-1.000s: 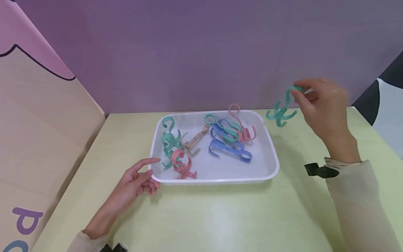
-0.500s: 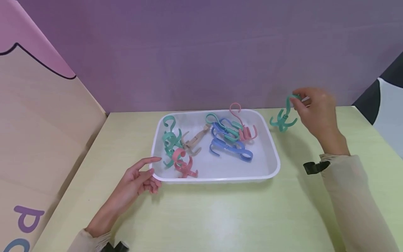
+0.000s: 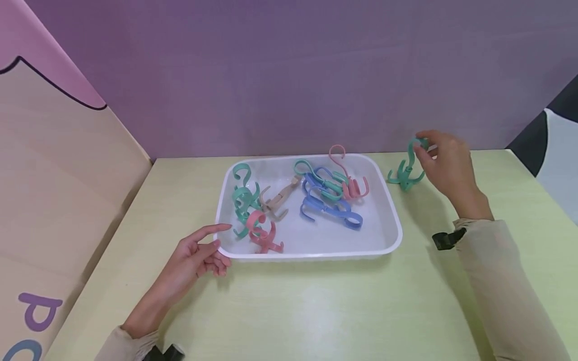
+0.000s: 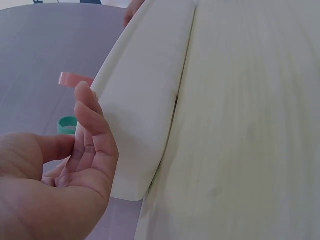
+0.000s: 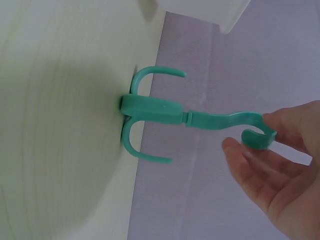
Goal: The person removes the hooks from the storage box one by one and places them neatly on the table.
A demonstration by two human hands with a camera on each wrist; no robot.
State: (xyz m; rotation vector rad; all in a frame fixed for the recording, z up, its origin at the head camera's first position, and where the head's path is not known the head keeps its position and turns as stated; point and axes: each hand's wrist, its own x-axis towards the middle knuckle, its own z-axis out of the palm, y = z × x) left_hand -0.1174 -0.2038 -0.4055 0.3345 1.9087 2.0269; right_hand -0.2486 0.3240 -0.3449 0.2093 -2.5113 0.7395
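Note:
In the head view my right hand [image 3: 449, 163] holds a green hanging hook [image 3: 406, 175] by its curved top, right of the tray. The right wrist view shows the hook [image 5: 155, 109] with its pronged base on the table, a finger touching the curl. My left hand [image 3: 191, 258] grips the near left corner of the white tray [image 3: 316, 256], index finger over the rim, other fingers curled outside. Inside the tray lie green hooks [image 3: 244, 198], a pink hook [image 3: 266, 239], a beige hook [image 3: 281, 196], blue hooks [image 3: 331, 208] and another pink hook [image 3: 352, 189].
The pale yellow table [image 3: 307, 306] meets a purple wall panel [image 3: 280, 80] just behind the tray. A beige and pink panel [image 3: 54, 185] stands along the left side. Black and white shapes [image 3: 560, 135] show beyond the table's right edge.
My right hand has moved down and slightly left with the green hook, whose base has come down to the table. The left hand stays at the tray corner.

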